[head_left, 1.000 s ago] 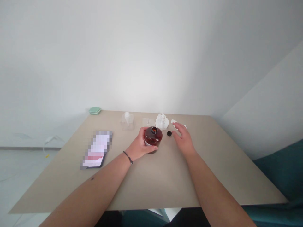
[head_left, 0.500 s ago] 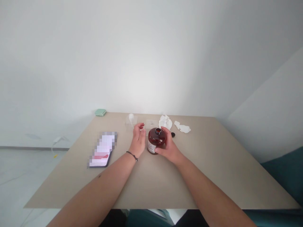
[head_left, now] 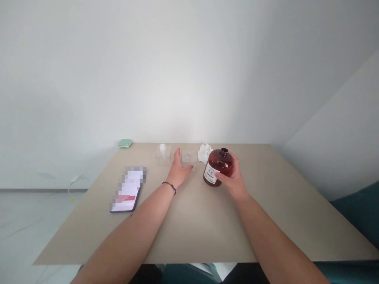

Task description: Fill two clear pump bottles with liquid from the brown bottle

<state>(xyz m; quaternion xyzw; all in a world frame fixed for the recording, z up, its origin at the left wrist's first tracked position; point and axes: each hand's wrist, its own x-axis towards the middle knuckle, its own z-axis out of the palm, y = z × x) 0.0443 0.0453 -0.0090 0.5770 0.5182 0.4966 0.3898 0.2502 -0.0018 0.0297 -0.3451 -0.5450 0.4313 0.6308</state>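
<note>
A dark red-brown bottle (head_left: 222, 162) with a white label and an uncapped neck is gripped in my right hand (head_left: 233, 179). It tilts to the right, off the table, with my thumb over the label. My left hand (head_left: 179, 169) has thumb and fingers apart and holds nothing. Just beyond it lies a small clear plastic box (head_left: 188, 156), its near corner close to my thumb. Left of that hand stands another clear container (head_left: 162, 157) with a white-topped piece in it.
Crumpled white tissue (head_left: 204, 153) sits behind the bottle. A phone (head_left: 128, 190) with a lit screen lies on the left of the table (head_left: 201, 236). At the back left corner is a small green case (head_left: 125, 143). A wall rises behind the table.
My right hand has raised the bottle and moved it to the right, tilting it. My left hand has left the bottle's side and opened towards the clear box.
</note>
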